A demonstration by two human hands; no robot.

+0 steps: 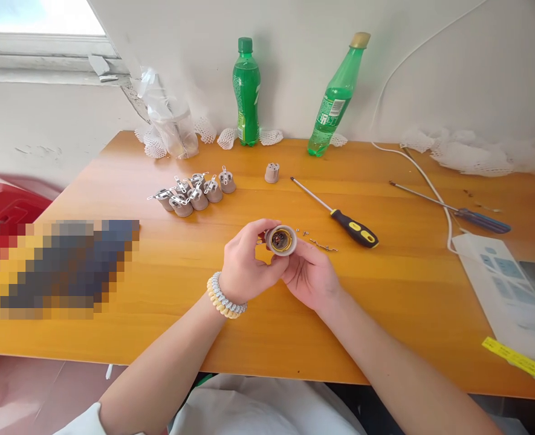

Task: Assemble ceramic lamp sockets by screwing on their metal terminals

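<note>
A round grey lamp socket (282,240) is held over the table, its open mouth with a brass-coloured threaded lining facing me. My left hand (252,257) grips it from the left between thumb and fingers. From the right, the fingers of my right hand (310,272) close against its lower side. Just beyond my right hand lie small screws (304,233) and a thin metal strip (325,246). A black-and-yellow screwdriver (355,228) rests to their right. Farther back stands a single grey socket piece (272,173) without a bracket.
Several grey sockets with metal brackets (197,194) stand grouped at back left. Two green bottles (246,96) are by the wall, one leaning. A second screwdriver (482,220), a white cable (424,172) and a white printed sheet (489,272) lie on the right. White foam netting (480,154) lines the back.
</note>
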